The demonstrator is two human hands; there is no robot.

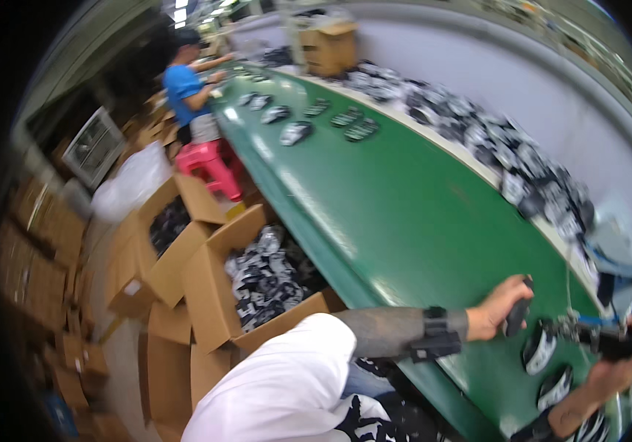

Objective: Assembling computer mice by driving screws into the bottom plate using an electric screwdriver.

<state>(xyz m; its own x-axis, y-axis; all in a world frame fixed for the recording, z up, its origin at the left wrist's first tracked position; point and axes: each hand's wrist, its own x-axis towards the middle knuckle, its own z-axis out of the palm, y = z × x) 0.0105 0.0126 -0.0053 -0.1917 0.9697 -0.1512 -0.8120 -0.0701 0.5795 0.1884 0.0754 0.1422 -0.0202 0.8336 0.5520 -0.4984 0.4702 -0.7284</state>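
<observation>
My left hand (499, 308) is closed round a dark oblong piece (518, 308), held just above the green belt. At the lower right, my right hand (618, 374) has its fingers round a black tool (622, 340) with a metal front end (568, 329) pointing toward the left hand; the tool's exact kind is unclear. Under that tip lies a black-and-white shoe-shaped piece (540, 349), and a second such piece (555, 386) rests nearer to me. Part of another is hidden behind my right forearm.
The green conveyor belt (419, 221) runs away to the far left, carrying several shoe-shaped pieces (297, 133). Similar pieces heap along the ledge (478, 125). At left, an open carton (209, 295) holds more. A person in blue (186, 85) works beyond a pink stool (209, 166).
</observation>
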